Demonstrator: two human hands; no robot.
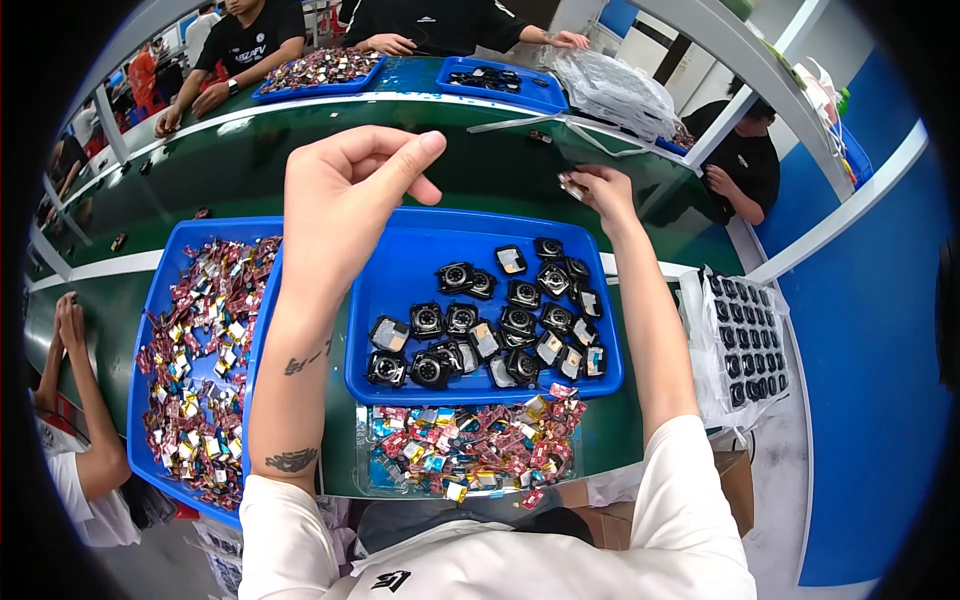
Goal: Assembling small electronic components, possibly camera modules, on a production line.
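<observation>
My left hand is raised over the far part of the blue tray, its fingers curled in and the thumb laid along them; whatever it may hold is hidden. My right hand, beyond the tray's far right corner, pinches a small dark piece with a shiny face. Below both hands, the wide blue tray carries several black watch cases, some showing round dark faces and others pale rectangular parts. Nearest my body is a clear tray heaped with small red, white and yellow circuit pieces.
A second blue tray of similar circuit pieces stands at the left. White packing trays with rows of black parts lie at the right. Across the green conveyor belt, people sit by more blue trays and plastic-wrapped stacks. Metal posts frame the bench.
</observation>
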